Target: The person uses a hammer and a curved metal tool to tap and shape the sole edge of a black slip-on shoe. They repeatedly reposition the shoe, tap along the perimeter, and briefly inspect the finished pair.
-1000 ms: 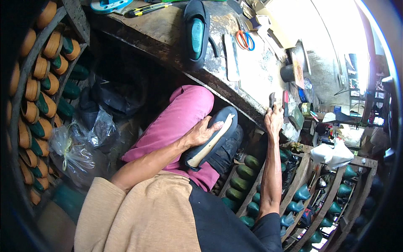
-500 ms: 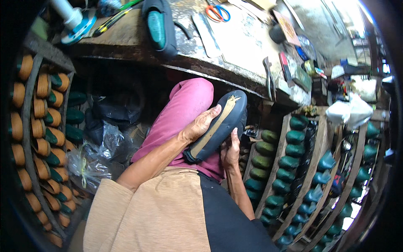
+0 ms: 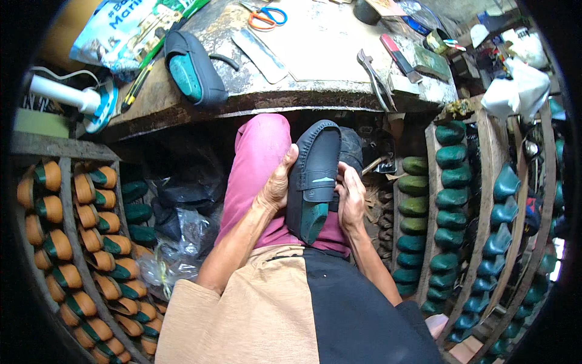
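A black loafer (image 3: 321,151) with a stitched toe and a strap lies upper side up over my lap, toe pointing away from me. A green shoe last (image 3: 314,219) fills its opening. My left hand (image 3: 277,185) is closed on the shoe's left side, with the thumb along its edge. At its right side, by the strap, my right hand (image 3: 351,197) rests with bent fingers against the shoe. The sole is hidden underneath. Another black loafer (image 3: 195,70) with a green last stands on the bench near its front edge.
On the workbench (image 3: 330,91) lie scissors (image 3: 267,18), pincers (image 3: 376,79), a red-handled tool (image 3: 400,57) and a yellow-black cutter (image 3: 138,87). Wooden racks flank me, with tan shoe uppers (image 3: 79,273) at left and green lasts (image 3: 450,179) at right. Clear plastic bags (image 3: 176,249) lie low at left.
The loafer has been turned over: its sole with a tan strip showed before, and now its upper faces up. Both hands stay at its sides. The view has shifted.
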`<move>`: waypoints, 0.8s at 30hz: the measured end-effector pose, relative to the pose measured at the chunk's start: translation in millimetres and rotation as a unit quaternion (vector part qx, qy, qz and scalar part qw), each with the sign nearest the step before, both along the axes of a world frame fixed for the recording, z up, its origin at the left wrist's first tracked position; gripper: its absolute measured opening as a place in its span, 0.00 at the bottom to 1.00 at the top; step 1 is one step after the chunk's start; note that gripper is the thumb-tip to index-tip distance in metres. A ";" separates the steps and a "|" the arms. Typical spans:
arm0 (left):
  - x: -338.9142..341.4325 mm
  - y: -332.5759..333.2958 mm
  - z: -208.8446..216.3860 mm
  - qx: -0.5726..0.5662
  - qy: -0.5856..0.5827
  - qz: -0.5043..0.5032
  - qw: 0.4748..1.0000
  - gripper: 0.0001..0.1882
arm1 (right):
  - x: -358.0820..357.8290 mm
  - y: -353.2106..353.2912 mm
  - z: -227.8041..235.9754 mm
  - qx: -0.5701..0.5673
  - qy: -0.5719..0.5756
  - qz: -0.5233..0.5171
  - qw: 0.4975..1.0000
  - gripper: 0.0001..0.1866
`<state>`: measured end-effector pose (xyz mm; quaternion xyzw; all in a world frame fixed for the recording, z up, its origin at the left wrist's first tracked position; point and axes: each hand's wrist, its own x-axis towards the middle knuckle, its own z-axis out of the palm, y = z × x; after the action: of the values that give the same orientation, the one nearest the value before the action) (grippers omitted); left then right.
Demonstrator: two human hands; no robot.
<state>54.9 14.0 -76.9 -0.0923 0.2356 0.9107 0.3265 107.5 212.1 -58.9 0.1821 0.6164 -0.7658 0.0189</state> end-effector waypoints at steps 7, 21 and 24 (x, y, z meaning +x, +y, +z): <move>-9.1 22.9 -9.4 -0.079 0.010 0.047 0.996 0.41 | -20.0 -11.5 -38.5 -0.245 -0.032 -0.028 0.968 0.33; -19.7 21.0 -31.8 -0.143 -0.010 0.036 0.989 0.43 | -32.4 -10.0 -41.6 -0.301 0.011 0.037 0.953 0.25; -20.3 19.7 -33.1 -0.159 -0.015 0.036 0.986 0.43 | -33.6 -9.8 -42.9 -0.304 -0.006 0.034 0.952 0.24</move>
<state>34.6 33.7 -110.1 -0.1653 0.3691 0.8712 0.2784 73.9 202.3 -101.8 0.1517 0.3597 -0.9149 0.1030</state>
